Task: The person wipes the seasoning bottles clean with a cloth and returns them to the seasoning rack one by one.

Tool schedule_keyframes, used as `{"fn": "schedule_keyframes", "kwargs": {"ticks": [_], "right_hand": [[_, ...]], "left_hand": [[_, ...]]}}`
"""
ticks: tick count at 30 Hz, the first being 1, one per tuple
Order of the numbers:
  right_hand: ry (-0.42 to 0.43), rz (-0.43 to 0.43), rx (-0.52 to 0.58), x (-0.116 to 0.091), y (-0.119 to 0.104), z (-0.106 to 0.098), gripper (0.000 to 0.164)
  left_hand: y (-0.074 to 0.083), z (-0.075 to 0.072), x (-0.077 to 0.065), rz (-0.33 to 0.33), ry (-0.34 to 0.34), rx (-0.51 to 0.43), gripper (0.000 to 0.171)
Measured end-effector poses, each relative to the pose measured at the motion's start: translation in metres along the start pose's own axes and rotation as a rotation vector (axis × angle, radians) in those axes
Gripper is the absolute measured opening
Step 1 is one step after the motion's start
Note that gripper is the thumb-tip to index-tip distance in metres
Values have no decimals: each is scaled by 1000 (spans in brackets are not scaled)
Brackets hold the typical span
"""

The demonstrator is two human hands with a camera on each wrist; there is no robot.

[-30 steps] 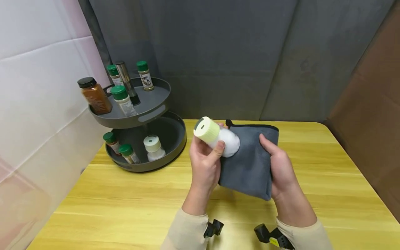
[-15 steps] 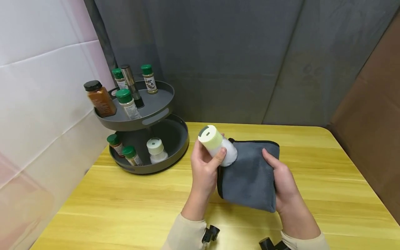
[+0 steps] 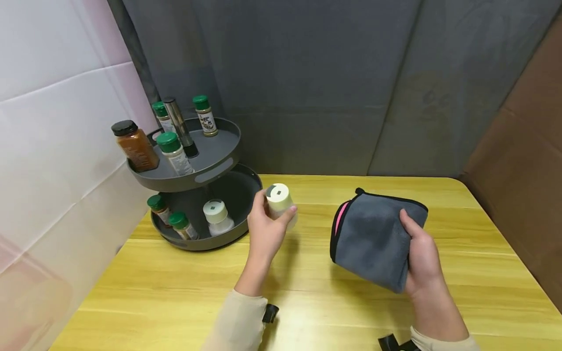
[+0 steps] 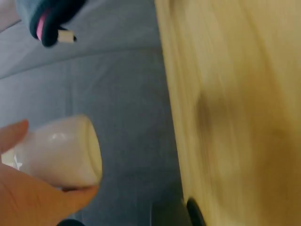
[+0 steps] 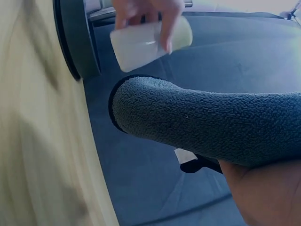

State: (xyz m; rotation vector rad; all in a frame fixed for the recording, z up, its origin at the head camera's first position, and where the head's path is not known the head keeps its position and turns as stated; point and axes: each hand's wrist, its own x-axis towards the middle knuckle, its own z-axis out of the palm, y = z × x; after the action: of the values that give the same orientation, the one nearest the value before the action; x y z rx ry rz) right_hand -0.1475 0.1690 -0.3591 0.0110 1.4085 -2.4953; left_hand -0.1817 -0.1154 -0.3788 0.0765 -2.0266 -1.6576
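Observation:
My left hand (image 3: 266, 225) grips a white seasoning shaker (image 3: 279, 201) with a pale yellow-green lid, held upright above the table. In the left wrist view the shaker (image 4: 61, 150) sits between thumb and fingers, its base toward the table side. A folded grey cloth (image 3: 373, 239) with black edging and a pink inner side is in my right hand (image 3: 423, 263), thumb on its front face. The right wrist view shows that cloth (image 5: 188, 120) close up, fleecy, with a small white tag; the shaker (image 5: 141, 44) is apart from it.
A grey two-tier turntable rack (image 3: 219, 170) stands at the left. Its upper tray bears green-capped spice jars, an orange-brown jar (image 3: 137, 148) and a metal cylinder (image 3: 179, 124). On the lower tray are two green-capped jars and a similar pale-lidded shaker (image 3: 218, 218). Grey curtain (image 3: 316, 87) behind.
The shaker has come away from the cloth, moving left in my left hand and turning more upright. My right hand has moved right with the cloth, whose pink inner side now shows.

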Motion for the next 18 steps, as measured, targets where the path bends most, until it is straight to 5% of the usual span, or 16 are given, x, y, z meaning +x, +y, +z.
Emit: {"fn": "schedule_keyframes", "kwargs": {"ticks": [6, 11, 14, 18], "right_hand": [[34, 52, -117, -2, 9, 6, 75], [35, 58, -118, -3, 13, 7, 71], [50, 63, -125, -3, 15, 8, 65], [74, 73, -136, -4, 17, 9, 59]], "left_hand": [[-16, 0, 43, -47, 153, 199, 63], [-34, 0, 68, -66, 254, 222, 61], [-64, -1, 93, -74, 324, 260, 63], [-78, -4, 115, -113, 376, 285, 71]]}}
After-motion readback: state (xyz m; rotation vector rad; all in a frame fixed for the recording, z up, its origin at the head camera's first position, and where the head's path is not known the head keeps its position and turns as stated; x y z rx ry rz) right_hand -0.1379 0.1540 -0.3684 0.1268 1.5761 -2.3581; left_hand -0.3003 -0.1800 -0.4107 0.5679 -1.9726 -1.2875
